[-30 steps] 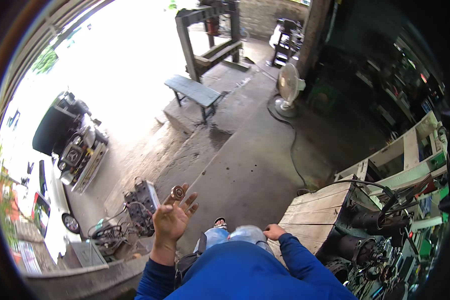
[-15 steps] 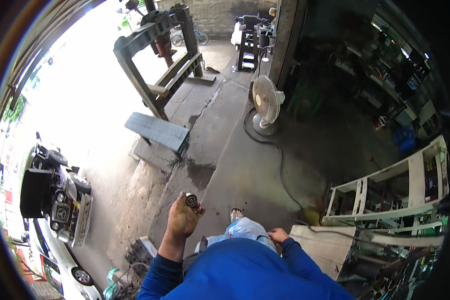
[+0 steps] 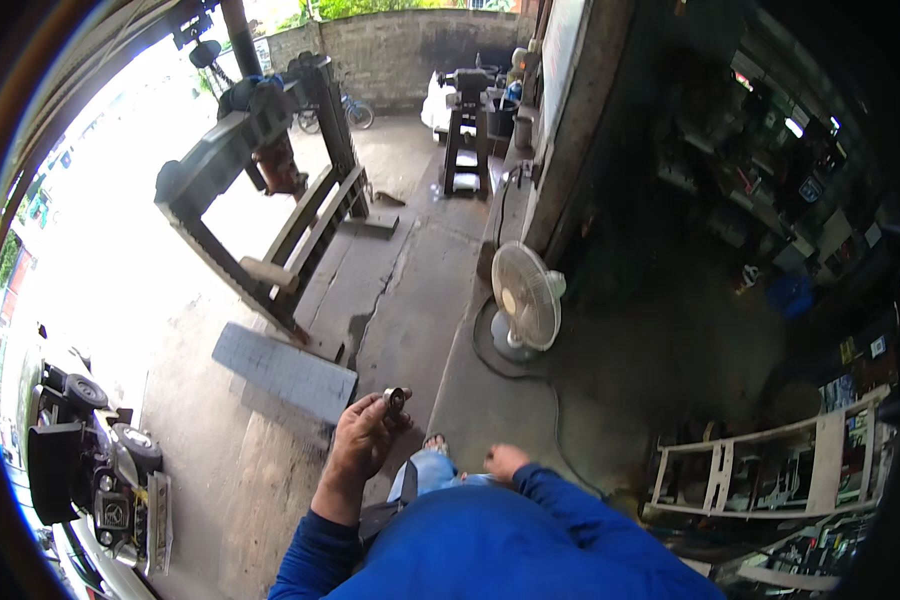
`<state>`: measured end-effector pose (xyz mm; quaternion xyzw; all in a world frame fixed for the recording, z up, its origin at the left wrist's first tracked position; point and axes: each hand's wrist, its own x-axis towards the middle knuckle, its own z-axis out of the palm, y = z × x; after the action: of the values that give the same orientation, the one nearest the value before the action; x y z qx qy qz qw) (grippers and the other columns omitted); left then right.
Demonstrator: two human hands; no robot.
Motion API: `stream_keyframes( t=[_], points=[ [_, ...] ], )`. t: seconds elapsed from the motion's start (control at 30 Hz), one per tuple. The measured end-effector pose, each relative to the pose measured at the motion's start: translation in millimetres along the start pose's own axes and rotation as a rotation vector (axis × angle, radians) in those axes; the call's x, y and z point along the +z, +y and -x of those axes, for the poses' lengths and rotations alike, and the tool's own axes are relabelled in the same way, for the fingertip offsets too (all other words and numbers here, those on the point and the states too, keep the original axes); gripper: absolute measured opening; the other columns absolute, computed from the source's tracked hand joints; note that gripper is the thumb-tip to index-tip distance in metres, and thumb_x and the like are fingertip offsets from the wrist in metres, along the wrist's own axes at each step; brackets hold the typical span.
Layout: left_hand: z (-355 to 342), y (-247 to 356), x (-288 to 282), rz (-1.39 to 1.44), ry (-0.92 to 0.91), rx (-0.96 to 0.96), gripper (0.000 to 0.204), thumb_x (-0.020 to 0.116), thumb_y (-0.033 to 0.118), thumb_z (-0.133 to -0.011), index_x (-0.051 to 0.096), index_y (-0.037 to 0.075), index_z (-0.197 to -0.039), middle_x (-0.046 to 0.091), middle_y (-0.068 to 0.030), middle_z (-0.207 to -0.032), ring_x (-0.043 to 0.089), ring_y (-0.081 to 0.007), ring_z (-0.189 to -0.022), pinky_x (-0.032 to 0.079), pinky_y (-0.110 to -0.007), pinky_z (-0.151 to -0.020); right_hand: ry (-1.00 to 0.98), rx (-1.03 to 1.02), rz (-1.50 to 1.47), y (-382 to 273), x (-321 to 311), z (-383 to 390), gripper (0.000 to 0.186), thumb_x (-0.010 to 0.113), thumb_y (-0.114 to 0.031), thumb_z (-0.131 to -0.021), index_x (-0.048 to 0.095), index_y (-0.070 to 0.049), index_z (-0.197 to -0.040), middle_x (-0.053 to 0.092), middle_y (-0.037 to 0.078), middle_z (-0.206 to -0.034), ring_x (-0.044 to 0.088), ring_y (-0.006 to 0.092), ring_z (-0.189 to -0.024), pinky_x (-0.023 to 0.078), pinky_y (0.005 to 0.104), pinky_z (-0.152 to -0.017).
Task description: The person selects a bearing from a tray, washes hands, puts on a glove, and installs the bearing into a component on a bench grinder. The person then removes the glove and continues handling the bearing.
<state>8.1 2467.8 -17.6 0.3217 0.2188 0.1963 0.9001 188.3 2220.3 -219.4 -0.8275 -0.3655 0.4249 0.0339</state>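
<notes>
Raised ahead of my waist, my left hand [image 3: 360,440] grips a small ring-shaped metal bearing [image 3: 395,400] between thumb and fingers. The bearing is dark in its middle and has a shiny rim. My right hand [image 3: 507,462] hangs in front of my body at the right, fingers curled in; nothing shows in it. Below it are my blue jeans and a sandalled foot [image 3: 436,444] on the concrete floor. Beyond my left hand stands a low grey bench [image 3: 285,370].
A heavy steel press frame [image 3: 210,150] rises past the bench. On the right stand a pedestal fan [image 3: 525,300], its cord [image 3: 558,430] along the floor, and a pale ladder-like rack [image 3: 828,455]. A machine on a dark stand [image 3: 467,140] is farther ahead. An open-hooded vehicle [image 3: 110,510] sits left.
The bench, press and fan appear lower and nearer. My left hand still holds the bearing, now turned more edge-on. My right hand has swung inward, away from the wooden board.
</notes>
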Motion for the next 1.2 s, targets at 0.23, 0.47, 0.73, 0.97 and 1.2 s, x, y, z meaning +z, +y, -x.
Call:
stream_keyframes(
  t=[0.23, 0.47, 0.73, 0.97, 1.2],
  points=[
    [-167, 96, 16, 0.058, -0.05, -0.004, 0.029, 0.062, 0.021, -0.103, 0.065, 0.001, -0.124, 0.069, -0.015, -0.128, 0.07, -0.024, -0.099, 0.055, -0.043, -0.094, -0.235, -0.358, 0.066, -16, -85, -75, 0.053, 0.053, -0.06, -0.093, 0.064, -0.033, -0.137, 0.052, 0.004, -0.153, 0.045, 0.0333, -0.14, 0.03, 0.068, -0.11],
    [-319, 122, -17, 0.054, 0.147, -0.05, 0.027, 0.063, 0.025, -0.101, 0.068, 0.007, -0.12, 0.071, -0.0116, -0.124, 0.068, -0.0262, -0.1, 0.054, -0.043, -0.092, -0.391, -0.469, -0.49, 47, -226, -185, 0.049, 0.052, -0.038, -0.104, 0.056, -0.018, -0.148, 0.038, 0.021, -0.161, 0.028, 0.0384, -0.153, 0.025, 0.0436, -0.124],
    [-509, 147, -27, -0.03, 0.131, -0.067, 0.02, 0.071, 0.009, -0.094, 0.07, 0.004, -0.113, 0.07, -0.0106, -0.123, 0.07, -0.0248, -0.101, 0.056, -0.04, -0.092, -0.057, -0.332, -0.099, -9, -421, -382, 0.067, 0.069, -0.036, -0.083, 0.058, -0.006, -0.142, 0.06, 0.027, -0.136, 0.057, 0.0402, -0.128, 0.046, 0.0425, -0.11],
    [-708, 169, -54, -0.196, -0.003, 0.01, 0.026, 0.078, 0.01, -0.09, 0.069, -0.001, -0.112, 0.073, -0.018, -0.114, 0.072, -0.0284, -0.105, 0.062, -0.039, -0.087, 0.035, -0.293, -0.176, -39, -519, -579, 0.053, 0.065, -0.033, -0.092, 0.061, -0.004, -0.137, 0.066, 0.023, -0.131, 0.063, 0.039, -0.122, 0.05, 0.0437, -0.105],
    [-927, 208, -141, -0.243, -0.094, 0.043, 0.014, 0.071, 0.01, -0.094, 0.066, 0.003, -0.105, 0.074, -0.0148, -0.104, 0.072, -0.0307, -0.106, 0.064, -0.041, -0.083, 0.064, -0.314, -0.072, -38, -558, -798, 0.048, 0.065, -0.029, -0.092, 0.065, -0.001, -0.131, 0.069, 0.025, -0.124, 0.066, 0.0384, -0.118, 0.051, 0.0424, -0.102]
  ],
)
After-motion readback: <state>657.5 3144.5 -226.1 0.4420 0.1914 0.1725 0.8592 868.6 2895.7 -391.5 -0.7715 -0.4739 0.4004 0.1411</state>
